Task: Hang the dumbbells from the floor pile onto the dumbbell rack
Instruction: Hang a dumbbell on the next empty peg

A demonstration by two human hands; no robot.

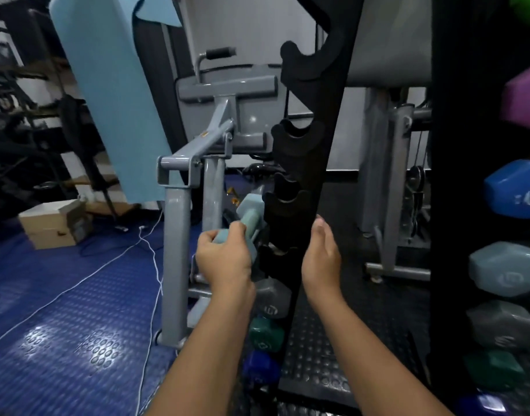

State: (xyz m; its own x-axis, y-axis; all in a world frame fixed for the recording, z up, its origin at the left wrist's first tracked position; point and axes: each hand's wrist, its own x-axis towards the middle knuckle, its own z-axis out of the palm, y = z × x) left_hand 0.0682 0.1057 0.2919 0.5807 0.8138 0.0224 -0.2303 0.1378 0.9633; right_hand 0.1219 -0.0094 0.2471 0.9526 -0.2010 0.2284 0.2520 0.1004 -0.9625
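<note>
Gym corner, dim; blue studded floor mat (62,310) at left, black rubber mat (332,349) under the rack.

Dumbbell rack (305,175): black upright with notched cradles up its left edge, the upper cradles vacant; second black upright (468,175) at right edge of view.

Light teal dumbbell (242,223): gripped by the handle in the left hand (224,259), fingers curled round it, held tilted just beside the left edge of the rack, near a vacant cradle; contact with the cradle not discernible.

Right hand (322,259): fingers straight and relaxed, holding nothing, palm turned toward the right edge of the upright, close beside it; contact not discernible.

Seated low on the left upright, top to bottom: grey dumbbell (271,298), green dumbbell (265,334), dark blue dumbbell (260,369).

On the right upright, heads showing, top to bottom: purple (525,97), blue (514,190), pale grey-teal (501,268), grey (501,324), green (492,369).

Background: grey steel exercise machine (197,163), light blue mat (113,94) hanging over it, cardboard box (55,225) on the floor at left, white cord (107,265) trailing across the blue mat.
</note>
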